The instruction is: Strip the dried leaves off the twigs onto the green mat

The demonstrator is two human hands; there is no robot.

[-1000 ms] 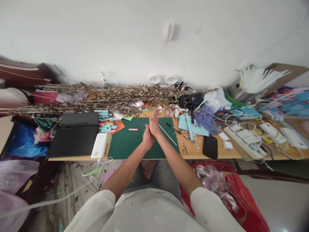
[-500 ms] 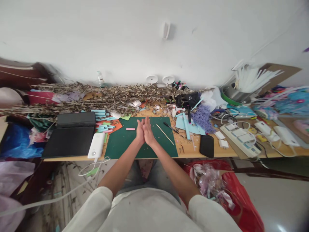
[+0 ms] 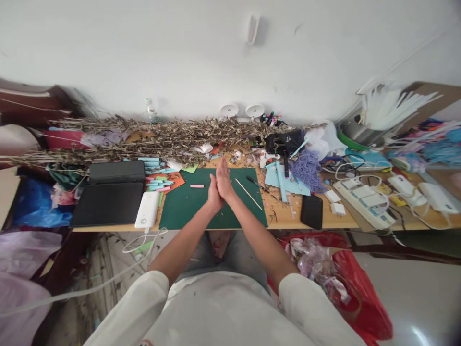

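Note:
My left hand (image 3: 212, 191) and my right hand (image 3: 224, 177) are pressed flat, palm against palm, above the green cutting mat (image 3: 183, 209). The right hand's fingertips reach further forward than the left's. Whether anything lies between the palms is hidden. On the mat, a small pink piece (image 3: 197, 186) lies left of the hands. A thin wooden stick (image 3: 248, 194) lies right of them. Several teal paper rolls (image 3: 154, 169) are piled by the mat's left corner.
A white power bank (image 3: 147, 210) and black cases (image 3: 108, 204) lie left of the mat. A black phone (image 3: 311, 211) and a power strip (image 3: 363, 204) are at the right. Dried branches (image 3: 162, 139) line the wall. A red bag (image 3: 351, 283) sits under the table's right side.
My palms slid against each other: the right hand pulled back level with the left, then pushed forward again. The view shifted slightly.

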